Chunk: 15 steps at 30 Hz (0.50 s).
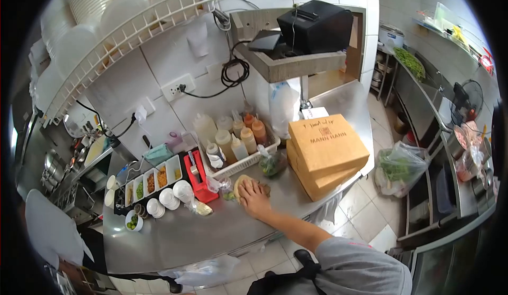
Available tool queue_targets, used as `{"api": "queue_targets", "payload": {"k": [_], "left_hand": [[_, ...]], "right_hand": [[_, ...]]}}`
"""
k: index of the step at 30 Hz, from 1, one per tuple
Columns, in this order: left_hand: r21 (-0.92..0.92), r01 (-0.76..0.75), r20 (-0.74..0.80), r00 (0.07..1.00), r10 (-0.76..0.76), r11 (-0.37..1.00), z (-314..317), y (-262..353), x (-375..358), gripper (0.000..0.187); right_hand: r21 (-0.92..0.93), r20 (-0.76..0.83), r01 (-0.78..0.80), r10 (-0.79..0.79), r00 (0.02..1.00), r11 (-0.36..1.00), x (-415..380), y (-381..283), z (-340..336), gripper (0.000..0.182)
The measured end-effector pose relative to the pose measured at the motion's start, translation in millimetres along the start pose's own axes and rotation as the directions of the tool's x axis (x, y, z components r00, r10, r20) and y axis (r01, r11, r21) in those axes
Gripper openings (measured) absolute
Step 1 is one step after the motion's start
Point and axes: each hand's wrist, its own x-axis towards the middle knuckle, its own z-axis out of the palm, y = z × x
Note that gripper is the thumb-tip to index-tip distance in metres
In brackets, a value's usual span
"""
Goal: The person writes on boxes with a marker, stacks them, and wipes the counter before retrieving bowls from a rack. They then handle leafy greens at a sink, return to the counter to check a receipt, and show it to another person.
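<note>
Right hand laid flat, fingers spread, on a pale round flatbread atop the steel counter. Pressing rather than gripping. Just beside: white basket of sauce bottles, stacked cardboard boxes.

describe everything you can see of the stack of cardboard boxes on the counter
The stack of cardboard boxes is two flat, tan, closed boxes, one atop the other, roughly aligned. The top lid bears dark print reading MANN HANN under a small logo. It sits at the steel counter's end, overhanging the edge, beside a bag of greens. No hand touches it.
</note>
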Motion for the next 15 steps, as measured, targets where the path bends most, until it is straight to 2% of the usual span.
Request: {"api": "queue_targets", "payload": {"k": [1,2,3,4,5,6,7,8,9,10,15], "left_hand": [[0.009,0.177,0.099,0.979,-0.177,0.984,12,-7,-20,0.034],[0.030,0.346,0.200,0.917,-0.345,0.938,24,-16,-41,0.031],[0.067,0.502,0.296,0.815,-0.498,0.862,34,-24,-62,0.031],[0.116,0.643,0.521,0.609,-0.598,0.757,43,-24,-88,0.023],[0.209,0.746,0.693,0.344,-0.634,0.633,51,-24,-123,0.016],[0.228,0.900,0.810,0.036,-0.585,0.371,47,-31,-175,0.016],[0.335,0.917,0.843,-0.190,-0.503,0.216,51,-29,-209,0.016],[0.415,0.902,0.834,-0.327,-0.445,0.115,60,-26,-229,0.017],[0.483,0.874,0.808,-0.421,-0.411,0.055,65,-26,-245,0.017],[0.520,0.854,0.783,-0.468,-0.409,0.020,69,-24,-251,0.018],[0.585,0.807,0.701,-0.552,-0.451,-0.079,75,-20,-260,0.021]], "right_hand": [[0.002,0.004,-0.001,0.001,1.000,1.000,0,0,-2,0.049],[0.004,0.003,-0.010,0.010,1.000,1.000,0,0,-3,0.049],[0.049,0.012,-0.015,0.014,1.000,0.999,0,1,-2,0.050],[0.054,0.001,-0.016,0.016,1.000,0.998,-2,2,-1,0.050],[0.043,-0.001,-0.010,0.010,1.000,0.999,-2,2,0,0.050],[0.032,-0.003,0.001,0.000,1.000,0.999,-1,4,0,0.051],[0.046,0.009,0.011,-0.012,1.000,0.999,0,5,-2,0.052],[0.058,0.005,0.020,-0.020,1.000,0.998,2,7,-2,0.052],[0.065,0.007,0.033,-0.034,0.999,0.997,3,7,-2,0.053],[0.071,0.011,0.047,-0.048,0.999,0.996,5,7,-3,0.053],[0.088,0.010,0.063,-0.064,0.998,0.994,3,9,-6,0.052]]}}
